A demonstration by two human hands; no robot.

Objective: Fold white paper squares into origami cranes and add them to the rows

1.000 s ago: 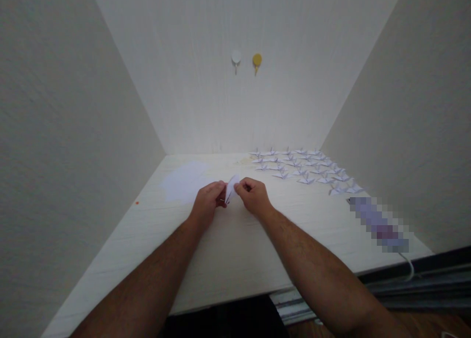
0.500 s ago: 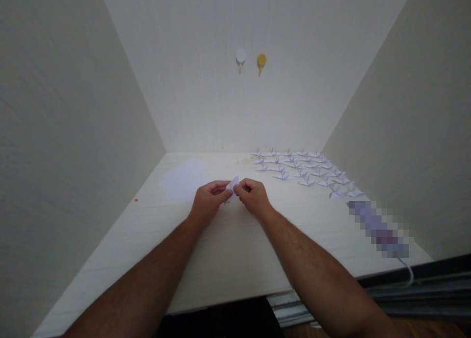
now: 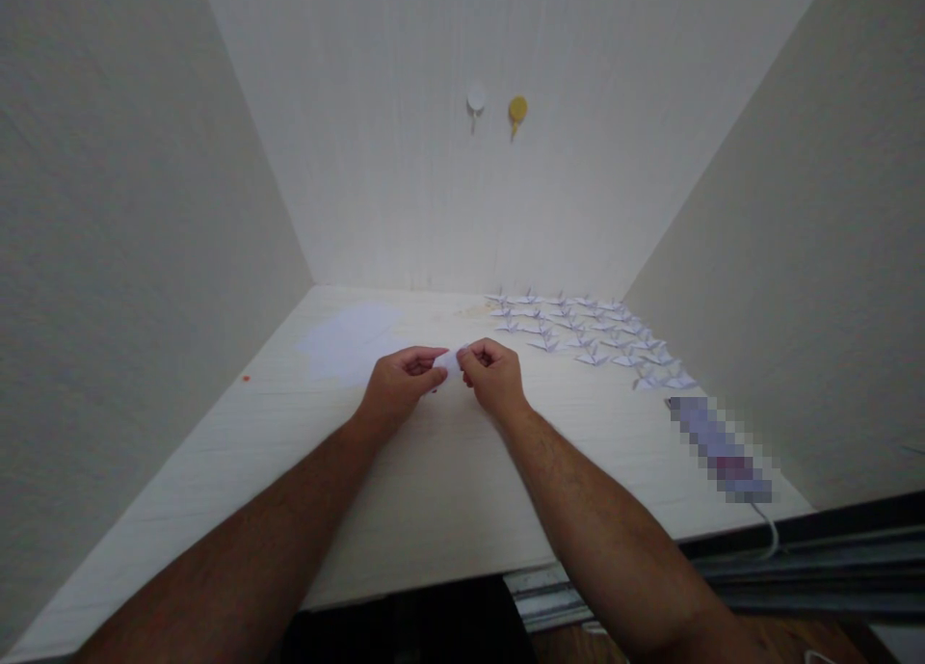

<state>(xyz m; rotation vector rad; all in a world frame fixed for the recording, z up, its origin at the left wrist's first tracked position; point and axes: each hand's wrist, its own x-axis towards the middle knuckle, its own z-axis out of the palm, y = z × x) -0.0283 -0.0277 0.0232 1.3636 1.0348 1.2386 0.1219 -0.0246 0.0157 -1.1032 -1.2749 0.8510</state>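
A small folded piece of white paper (image 3: 449, 362) is held between both hands, just above the pale tabletop. My left hand (image 3: 400, 385) pinches its left side between thumb and fingers. On its right edge, my right hand (image 3: 493, 375) closes with thumb and index finger. The fingers cover much of the paper, so its exact folds cannot be made out. Behind my left hand lie white paper sheets (image 3: 343, 341). To the right of my right hand stand several rows of white origami cranes (image 3: 578, 341).
A blurred-out phone-like object (image 3: 715, 442) lies at the right with a white cable (image 3: 773, 529). Walls enclose the table (image 3: 434, 510) on three sides. One white hook (image 3: 475, 100) and one yellow hook (image 3: 517, 110) hang on the back wall. A small red spot (image 3: 247, 379) is at the left.
The folded paper has turned in the fingers and less of its pointed outline shows. My left hand has shifted slightly left. The whole view has tilted a little.
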